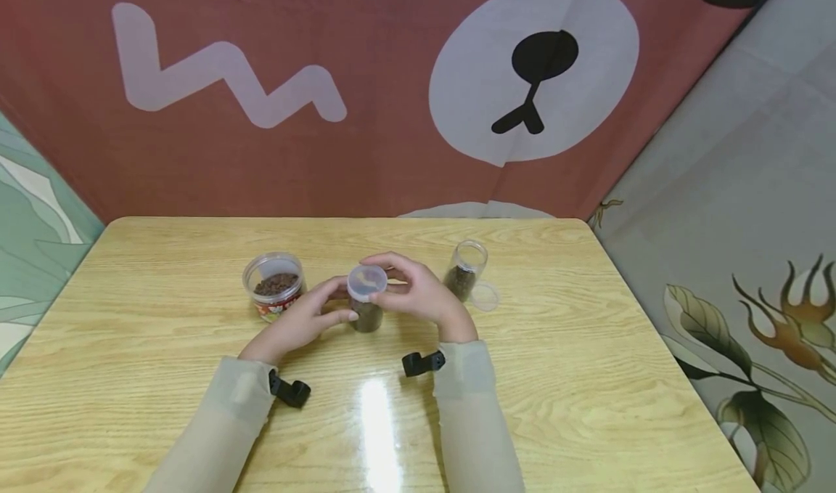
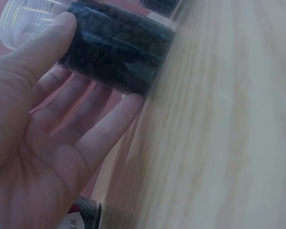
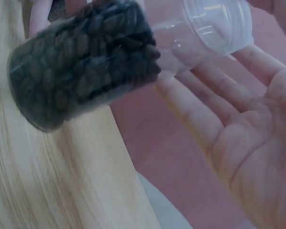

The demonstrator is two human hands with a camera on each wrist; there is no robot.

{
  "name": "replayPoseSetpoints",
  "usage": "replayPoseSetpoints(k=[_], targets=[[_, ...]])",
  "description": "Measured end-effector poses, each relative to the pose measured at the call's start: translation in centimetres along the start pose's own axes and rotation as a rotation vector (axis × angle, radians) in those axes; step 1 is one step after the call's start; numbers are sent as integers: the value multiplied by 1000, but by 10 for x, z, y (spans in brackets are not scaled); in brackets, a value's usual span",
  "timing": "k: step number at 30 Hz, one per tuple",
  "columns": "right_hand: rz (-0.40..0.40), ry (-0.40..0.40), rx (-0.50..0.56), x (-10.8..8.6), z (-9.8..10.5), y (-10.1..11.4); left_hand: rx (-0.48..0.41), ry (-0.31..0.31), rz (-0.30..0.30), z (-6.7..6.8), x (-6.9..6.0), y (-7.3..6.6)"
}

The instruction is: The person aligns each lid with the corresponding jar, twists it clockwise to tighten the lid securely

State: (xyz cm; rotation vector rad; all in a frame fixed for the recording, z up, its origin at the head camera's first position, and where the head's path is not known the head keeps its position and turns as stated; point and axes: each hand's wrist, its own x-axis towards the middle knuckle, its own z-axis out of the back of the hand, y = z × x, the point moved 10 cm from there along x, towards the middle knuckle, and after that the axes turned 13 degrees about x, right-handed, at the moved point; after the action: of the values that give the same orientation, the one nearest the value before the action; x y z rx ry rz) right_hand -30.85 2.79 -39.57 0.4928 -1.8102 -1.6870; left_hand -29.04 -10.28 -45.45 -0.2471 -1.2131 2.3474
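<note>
A clear plastic jar [image 1: 367, 319], partly filled with what look like coffee beans [image 3: 86, 62], stands upright on the table between both hands. A translucent lid [image 1: 367, 281] sits on its top. My left hand [image 1: 305, 320] holds the jar body, thumb on the near side and fingers around the far side. From the right, my right hand [image 1: 418, 290] grips the lid at its rim between thumb and fingers. The right wrist view shows the beans reaching a bit over halfway up, with bare clear wall above them.
Left of the hands stands a wide open jar [image 1: 274, 284] with brown pieces inside and a colourful label. On the right, a second clear jar [image 1: 465, 268] of dark contents stands uncovered, a loose lid [image 1: 485, 296] lying beside it. A printed cloth [image 1: 392, 159] hangs behind the wooden table [image 1: 588, 406].
</note>
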Motion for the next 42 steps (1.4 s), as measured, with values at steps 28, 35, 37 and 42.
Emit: replayPoseSetpoints(k=[28,35,37,42], targets=[[0,-5,-4,-1,3,-2,-1,-1,-9,0,1,2],[-4,11,30,-1,2,-1,-24,11,6,-1,0,3],[-6,13,43,-2,2,-1,-26,12,-1,-1,0,2],[-18,7,68,-3,3,-3,-22,8,-8,-1,1,1]])
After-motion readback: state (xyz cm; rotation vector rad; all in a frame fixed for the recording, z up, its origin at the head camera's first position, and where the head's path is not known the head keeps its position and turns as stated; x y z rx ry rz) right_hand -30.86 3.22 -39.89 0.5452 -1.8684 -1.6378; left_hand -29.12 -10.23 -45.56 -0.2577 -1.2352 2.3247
